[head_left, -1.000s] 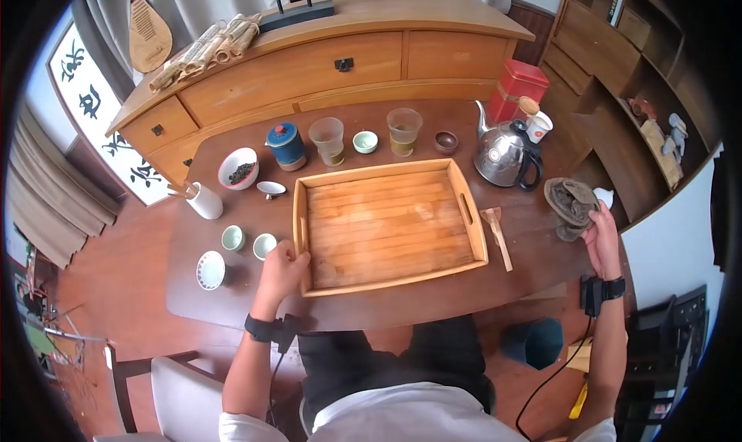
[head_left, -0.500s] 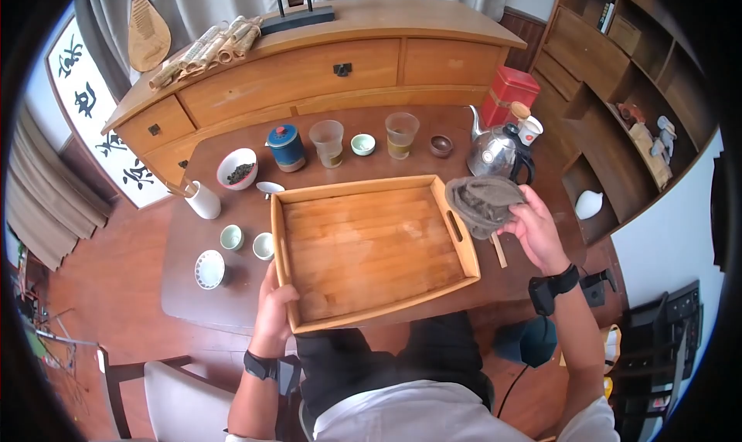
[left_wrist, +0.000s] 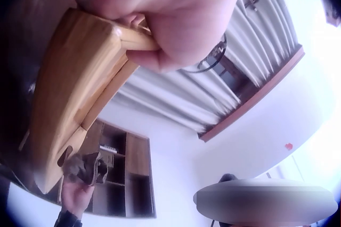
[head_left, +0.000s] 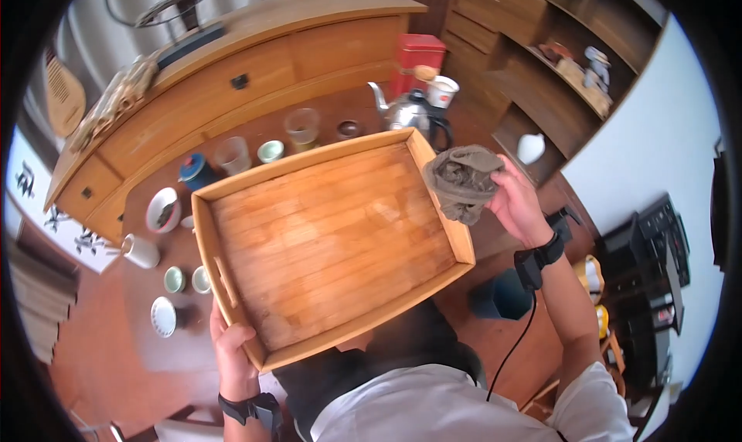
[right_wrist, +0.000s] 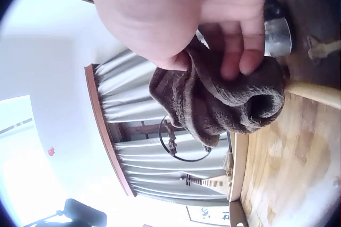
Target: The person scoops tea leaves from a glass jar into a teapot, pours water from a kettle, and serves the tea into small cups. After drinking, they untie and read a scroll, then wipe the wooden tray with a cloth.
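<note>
A wooden tray (head_left: pixel 332 241) is held up over the near side of the table, tilted, with wet-looking patches on its slatted floor. My left hand (head_left: pixel 234 349) grips its near left corner, thumb over the rim; in the left wrist view the fingers (left_wrist: pixel 144 56) wrap that wooden edge. At the tray's right side, my right hand (head_left: pixel 519 202) holds a crumpled grey-brown cloth (head_left: pixel 464 181), which overlaps the right rim in the head view. The right wrist view shows thumb and fingers pinching the folded cloth (right_wrist: pixel 213 99) close by the tray's floor (right_wrist: pixel 282 163).
Behind the tray stand a steel kettle (head_left: pixel 410 111), glasses (head_left: pixel 301 124), a green cup (head_left: pixel 270 151) and a blue canister (head_left: pixel 198 171). Left of it are a bowl of dark leaves (head_left: pixel 163 210), a white tool holder (head_left: pixel 141 251) and small cups (head_left: pixel 175 279). A bin (head_left: pixel 502 294) is below right.
The left hand has lifted and tilted the tray off the table toward the body. The right hand has brought the cloth from the table's right side to the tray's right rim. The head view has turned right.
</note>
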The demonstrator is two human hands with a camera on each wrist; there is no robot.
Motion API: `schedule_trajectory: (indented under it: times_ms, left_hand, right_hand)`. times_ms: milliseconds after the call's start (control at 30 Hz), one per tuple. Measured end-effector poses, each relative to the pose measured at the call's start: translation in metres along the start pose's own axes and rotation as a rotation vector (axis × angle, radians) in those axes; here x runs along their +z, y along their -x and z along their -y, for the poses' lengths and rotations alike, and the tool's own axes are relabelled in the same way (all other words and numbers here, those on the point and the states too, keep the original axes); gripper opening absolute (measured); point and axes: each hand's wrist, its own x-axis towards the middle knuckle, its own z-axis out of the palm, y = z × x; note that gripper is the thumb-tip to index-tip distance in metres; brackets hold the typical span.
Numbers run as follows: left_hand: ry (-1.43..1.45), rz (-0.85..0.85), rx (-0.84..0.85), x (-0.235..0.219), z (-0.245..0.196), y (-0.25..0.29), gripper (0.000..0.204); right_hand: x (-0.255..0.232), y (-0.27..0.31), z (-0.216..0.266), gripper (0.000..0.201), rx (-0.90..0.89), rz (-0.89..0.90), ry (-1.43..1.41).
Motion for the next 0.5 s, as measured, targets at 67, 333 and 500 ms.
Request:
schedule_trajectory:
  times_ms: [67,333,500]
  left_hand:
    - [-0.014,0.058,-0.005,0.037,-0.001,0.000,0.090]
    - [-0.222,0.593,0.144,0.187,0.046,0.010,0.089]
    - [-0.608,1.026,0.648,0.269,0.097,0.042,0.079]
  right_hand:
    - [-0.027,0.015,0.011,0.030,-0.046,-0.069,-0.002]
    - [-0.169,0.104,0.044,0.020,-0.165,-0.517,0.210]
    - [-0.247,0.182,0.046,0.022,-0.308,-0.883,0.232]
